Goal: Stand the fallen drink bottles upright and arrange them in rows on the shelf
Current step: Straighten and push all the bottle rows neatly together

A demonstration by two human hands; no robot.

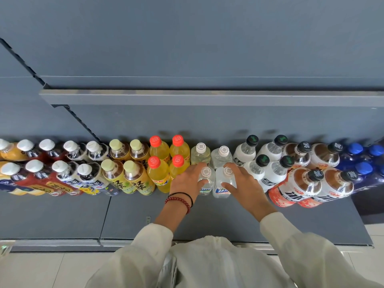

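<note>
Clear front bottles (222,190) upright, caps up, left hand (184,180), right hand (246,183), fingers (197,166) curled round one each

We had one wide-angle view, worn on the head. It looked forward and steeply down over the person's chest onto the shelf (128,215) from close by, centred near a clear bottle (221,179), with the back wall (207,48) filling the top.

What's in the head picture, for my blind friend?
Left hand and right hand each hold one of two clear bottles on a grey shelf. Two rows of upright drinks flank them: yellow bottles left, white bottles right.
</note>
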